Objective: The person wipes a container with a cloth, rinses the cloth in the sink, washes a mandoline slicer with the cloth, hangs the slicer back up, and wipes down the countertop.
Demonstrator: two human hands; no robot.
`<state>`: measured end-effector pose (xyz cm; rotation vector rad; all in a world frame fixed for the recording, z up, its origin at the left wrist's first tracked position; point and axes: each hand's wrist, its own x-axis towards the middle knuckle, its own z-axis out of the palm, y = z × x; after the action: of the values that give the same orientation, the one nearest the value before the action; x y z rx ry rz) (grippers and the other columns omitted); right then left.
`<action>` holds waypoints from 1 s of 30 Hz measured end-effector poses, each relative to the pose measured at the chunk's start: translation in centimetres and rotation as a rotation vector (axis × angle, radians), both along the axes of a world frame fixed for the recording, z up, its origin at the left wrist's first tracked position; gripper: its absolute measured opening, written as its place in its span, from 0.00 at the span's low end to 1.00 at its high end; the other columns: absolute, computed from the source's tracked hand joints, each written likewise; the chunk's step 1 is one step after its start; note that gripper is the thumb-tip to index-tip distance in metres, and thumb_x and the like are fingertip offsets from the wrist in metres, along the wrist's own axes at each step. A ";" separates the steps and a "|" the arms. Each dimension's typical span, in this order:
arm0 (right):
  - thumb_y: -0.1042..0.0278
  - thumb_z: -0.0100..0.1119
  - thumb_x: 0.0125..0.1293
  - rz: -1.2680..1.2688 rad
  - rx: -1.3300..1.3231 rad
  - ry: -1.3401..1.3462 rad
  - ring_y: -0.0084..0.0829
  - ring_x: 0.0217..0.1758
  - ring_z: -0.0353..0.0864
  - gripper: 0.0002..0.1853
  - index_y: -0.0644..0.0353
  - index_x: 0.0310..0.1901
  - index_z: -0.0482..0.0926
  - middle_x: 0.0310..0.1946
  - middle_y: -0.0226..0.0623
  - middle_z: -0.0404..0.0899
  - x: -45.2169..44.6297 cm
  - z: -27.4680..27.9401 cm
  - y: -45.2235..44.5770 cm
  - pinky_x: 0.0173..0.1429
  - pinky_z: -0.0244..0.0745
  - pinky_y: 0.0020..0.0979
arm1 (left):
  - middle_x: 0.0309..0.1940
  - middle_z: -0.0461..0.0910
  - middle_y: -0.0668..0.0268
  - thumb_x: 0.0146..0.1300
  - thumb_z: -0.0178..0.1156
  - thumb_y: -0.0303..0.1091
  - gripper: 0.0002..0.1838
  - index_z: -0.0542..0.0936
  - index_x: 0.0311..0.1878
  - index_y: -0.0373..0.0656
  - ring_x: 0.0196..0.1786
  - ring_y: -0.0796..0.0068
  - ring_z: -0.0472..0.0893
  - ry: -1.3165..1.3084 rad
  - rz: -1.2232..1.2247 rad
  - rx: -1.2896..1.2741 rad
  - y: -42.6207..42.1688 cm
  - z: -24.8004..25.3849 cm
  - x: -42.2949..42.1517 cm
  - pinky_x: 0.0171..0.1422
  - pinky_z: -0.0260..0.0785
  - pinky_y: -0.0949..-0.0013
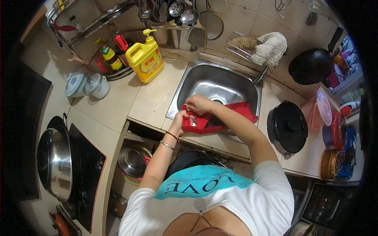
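Over the front edge of the steel sink (201,72) lies a red object (240,112), perhaps a folded bag or box, with an opening at its left end. My left hand (179,121) grips its left edge, fingers closed. Just above, my right hand (199,104) is closed at the same end, its fingertips pinching at the top edge. Something small and pale shows between the two hands, too small to name. The sink's drain is partly visible behind the red object.
A yellow soap bottle (145,61) stands left of the sink, near lidded pots (96,85). On the right sit a black round appliance (287,128) and pink containers (315,110). A large pan (55,165) rests by the stove. The faucet (260,74) rises at the sink's back right.
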<state>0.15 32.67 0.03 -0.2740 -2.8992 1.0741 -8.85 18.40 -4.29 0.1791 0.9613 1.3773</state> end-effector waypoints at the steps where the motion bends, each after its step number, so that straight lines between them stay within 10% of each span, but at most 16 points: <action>1: 0.64 0.53 0.64 -0.021 -0.012 -0.028 0.46 0.30 0.80 0.11 0.63 0.33 0.78 0.27 0.48 0.79 0.0 0.3 -0.3 0.36 0.74 0.41 | 0.26 0.76 0.57 0.48 0.46 0.31 0.16 0.72 0.41 0.35 0.18 0.70 0.74 -0.001 -0.009 0.005 -0.1 -0.1 0.0 0.24 0.72 0.68; 10: 0.58 0.51 0.65 0.034 0.376 0.223 0.48 0.31 0.79 0.16 0.62 0.27 0.77 0.25 0.51 0.77 -0.9 -3.1 -0.2 0.35 0.72 0.43 | 0.25 0.76 0.56 0.47 0.46 0.32 0.17 0.72 0.39 0.33 0.17 0.68 0.73 0.072 0.006 0.020 0.4 -2.6 -0.7 0.23 0.72 0.68; 13: 0.58 0.49 0.67 -0.538 -0.097 0.232 0.52 0.35 0.79 0.17 0.65 0.31 0.78 0.29 0.53 0.79 -0.1 -2.6 1.4 0.38 0.73 0.42 | 0.27 0.78 0.52 0.47 0.47 0.35 0.20 0.73 0.41 0.28 0.17 0.67 0.74 0.112 0.038 0.013 0.5 -2.0 -0.2 0.22 0.71 0.68; 17: 0.56 0.50 0.66 -0.650 -0.279 0.203 0.45 0.35 0.81 0.17 0.63 0.35 0.81 0.31 0.51 0.80 1.0 -1.1 3.8 0.41 0.73 0.40 | 0.30 0.79 0.51 0.46 0.47 0.35 0.21 0.72 0.41 0.28 0.17 0.68 0.73 0.069 0.014 0.001 0.4 -1.8 -0.5 0.22 0.71 0.68; 24: 0.65 0.54 0.63 -0.175 -0.254 0.026 0.35 0.33 0.81 0.11 0.63 0.37 0.81 0.29 0.42 0.82 0.5 -0.1 1.7 0.40 0.74 0.35 | 0.27 0.78 0.54 0.47 0.47 0.34 0.18 0.73 0.40 0.32 0.17 0.69 0.74 0.026 0.007 -0.034 0.2 -0.7 -0.4 0.22 0.72 0.68; 30: 0.67 0.56 0.56 -0.008 0.182 0.205 0.51 0.34 0.78 0.09 0.64 0.31 0.79 0.29 0.49 0.78 -1.4 -2.2 -0.3 0.39 0.73 0.42 | 0.21 0.72 0.61 0.48 0.48 0.32 0.11 0.71 0.35 0.39 0.18 0.68 0.73 0.020 0.058 -0.013 0.1 -1.0 -0.3 0.23 0.71 0.66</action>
<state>-1.24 32.36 -2.18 -0.1573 -2.7831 0.7792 -9.11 18.54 -5.29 0.1563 0.9980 1.4246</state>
